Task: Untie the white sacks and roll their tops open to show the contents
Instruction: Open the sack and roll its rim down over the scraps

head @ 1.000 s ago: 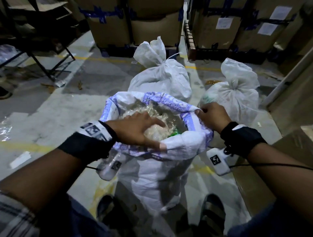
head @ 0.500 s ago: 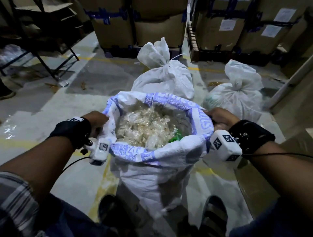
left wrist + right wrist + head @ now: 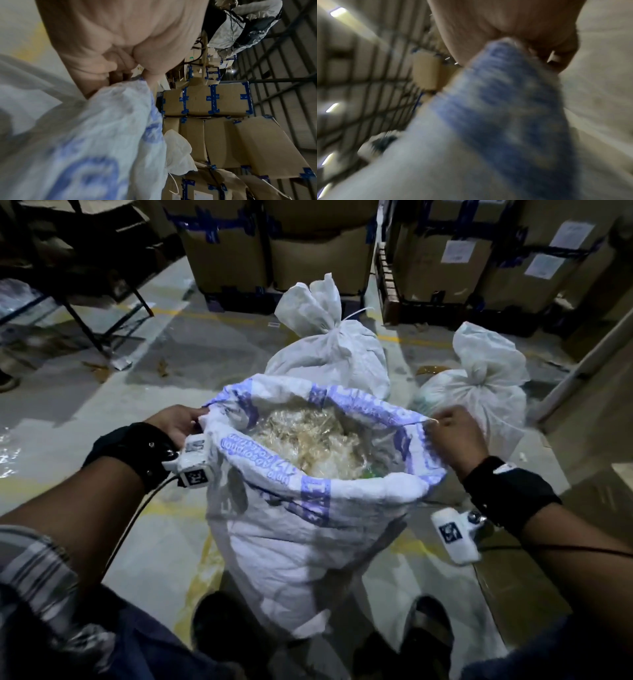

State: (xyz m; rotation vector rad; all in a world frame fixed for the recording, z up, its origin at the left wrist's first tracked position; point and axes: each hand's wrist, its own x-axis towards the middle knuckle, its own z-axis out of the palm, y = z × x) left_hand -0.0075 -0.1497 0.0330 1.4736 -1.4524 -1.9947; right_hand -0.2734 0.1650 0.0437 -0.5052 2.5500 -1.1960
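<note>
Two hands hold the top of an open sack and roll it down.

The open white sack (image 3: 301,542) stands on the floor (image 3: 85,405), near the person's feet. Its top is already folded over into a rolled rim (image 3: 359,487) with blue print, and the clear wrapped bits (image 3: 308,436) inside can be seen. The left hand (image 3: 178,422) has its fingers curled tight on the left side of the rim. The right hand (image 3: 455,436) pinches the right side the same way. To do this well, I think both hands should turn the rim outward together, so the roll stays even and the sack does not tip. Two tied sacks wait on the far side, one in the middle (image 3: 332,354) and one on the right (image 3: 486,385). They will need untying too.
</note>
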